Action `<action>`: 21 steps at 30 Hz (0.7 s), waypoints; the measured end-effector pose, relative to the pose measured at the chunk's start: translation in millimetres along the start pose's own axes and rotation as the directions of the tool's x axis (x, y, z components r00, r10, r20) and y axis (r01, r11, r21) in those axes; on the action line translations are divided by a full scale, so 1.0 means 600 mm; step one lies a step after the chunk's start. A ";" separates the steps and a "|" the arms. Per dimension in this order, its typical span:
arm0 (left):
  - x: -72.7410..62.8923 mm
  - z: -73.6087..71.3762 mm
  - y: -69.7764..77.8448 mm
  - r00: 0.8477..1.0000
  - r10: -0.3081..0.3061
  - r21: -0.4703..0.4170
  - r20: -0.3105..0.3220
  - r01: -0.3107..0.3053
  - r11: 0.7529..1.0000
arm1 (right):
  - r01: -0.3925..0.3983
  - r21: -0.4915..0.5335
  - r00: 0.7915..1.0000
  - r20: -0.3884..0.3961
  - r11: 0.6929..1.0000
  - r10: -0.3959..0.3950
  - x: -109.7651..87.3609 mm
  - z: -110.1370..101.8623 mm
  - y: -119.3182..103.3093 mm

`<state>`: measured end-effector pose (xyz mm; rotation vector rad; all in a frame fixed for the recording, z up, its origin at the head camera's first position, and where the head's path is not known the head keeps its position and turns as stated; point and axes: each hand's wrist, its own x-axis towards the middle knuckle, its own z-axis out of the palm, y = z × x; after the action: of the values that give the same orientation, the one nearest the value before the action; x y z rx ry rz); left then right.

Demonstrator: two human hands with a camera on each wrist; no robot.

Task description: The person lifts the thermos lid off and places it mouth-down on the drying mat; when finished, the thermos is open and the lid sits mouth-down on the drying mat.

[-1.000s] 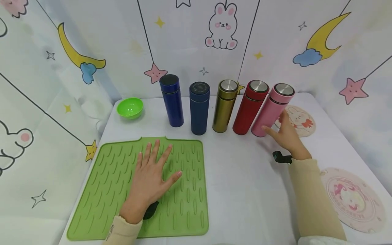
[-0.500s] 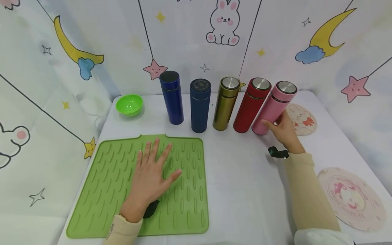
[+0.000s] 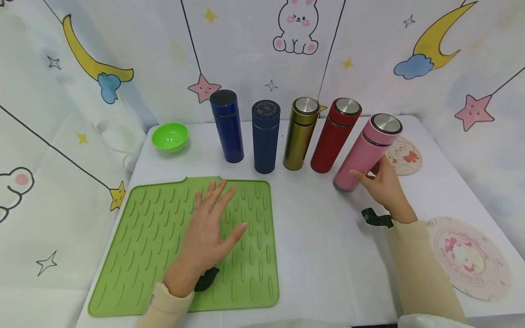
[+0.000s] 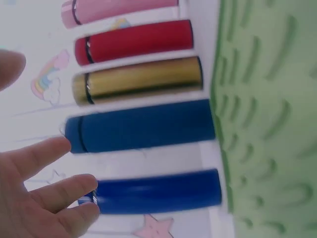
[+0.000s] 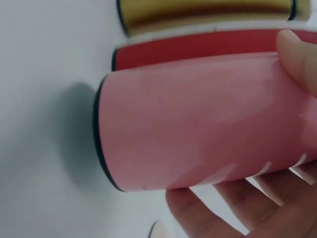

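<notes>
A pink thermos (image 3: 361, 157) with a steel-topped lid is gripped around its lower body by my right hand (image 3: 383, 187). In the right wrist view its dark base rim stands off the white table, with a shadow beside it; thumb on one side, fingers on the other. To its left, a red thermos (image 3: 334, 136), a gold thermos (image 3: 301, 134), a dark blue thermos (image 3: 265, 136) and a brighter blue thermos (image 3: 227, 127) stand in a row. My left hand (image 3: 207, 232), fingers spread and holding nothing, is over the green ridged mat (image 3: 143, 264).
A bright green bowl (image 3: 170, 138) sits at the back left of the table. Two round printed pads lie on the right: a rabbit one (image 3: 410, 159) behind my right hand and a larger pink one (image 3: 471, 257) beside the forearm. A patterned curtain (image 3: 246, 45) closes off the back.
My right hand has drawn the pink thermos slightly toward me and away from the red one, its base lifting. The left hand has shifted a little, fingers still spread. The head view tilted slightly.
</notes>
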<state>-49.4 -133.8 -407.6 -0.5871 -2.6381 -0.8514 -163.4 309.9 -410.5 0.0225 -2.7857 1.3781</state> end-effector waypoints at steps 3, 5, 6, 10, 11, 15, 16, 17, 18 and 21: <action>0.005 -0.004 0.011 0.999 0.032 -0.021 -0.028 -0.032 0.999 | 0.038 -0.002 0.999 0.016 0.999 -0.038 -0.029 0.008 -0.021; 0.009 -0.006 0.018 0.999 0.038 -0.011 -0.012 -0.038 0.999 | 0.073 0.006 0.997 0.038 0.997 -0.073 -0.047 0.017 -0.036; 0.011 -0.006 0.021 0.999 0.038 -0.005 0.000 -0.038 0.999 | 0.096 0.009 0.994 0.053 0.995 -0.096 -0.056 0.023 -0.043; 0.021 -0.006 0.032 0.997 0.049 0.018 0.052 -0.050 0.999 | 0.192 0.037 0.973 0.124 0.981 -0.195 -0.086 0.052 -0.068; 0.025 -0.006 0.034 0.996 0.057 0.019 0.062 -0.058 0.998 | 0.218 0.042 0.965 0.143 0.975 -0.222 -0.092 0.059 -0.074; 0.045 -0.008 0.045 0.988 0.102 0.014 0.113 -0.104 0.994 | 0.313 0.067 0.923 0.214 0.947 -0.320 -0.110 0.084 -0.092; 0.051 -0.009 0.049 0.986 0.119 0.013 0.117 -0.121 0.993 | 0.338 0.076 0.910 0.228 0.938 -0.346 -0.113 0.090 -0.095; 0.058 -0.011 0.053 0.984 0.136 0.011 0.116 -0.138 0.990 | 0.362 0.085 0.897 0.240 0.928 -0.371 -0.115 0.096 -0.099; 0.065 -0.013 0.057 0.982 0.153 0.011 0.113 -0.155 0.988 | 0.383 0.098 0.884 0.251 0.918 -0.395 -0.117 0.101 -0.103; 0.088 -0.020 0.070 0.975 0.210 0.008 0.080 -0.211 0.977 | 0.435 0.141 0.846 0.274 0.889 -0.457 -0.121 0.116 -0.114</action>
<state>-73.7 -95.2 -356.6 -0.8943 -2.5893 -0.7559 -90.4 212.8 -400.9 0.8986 -2.6834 1.4399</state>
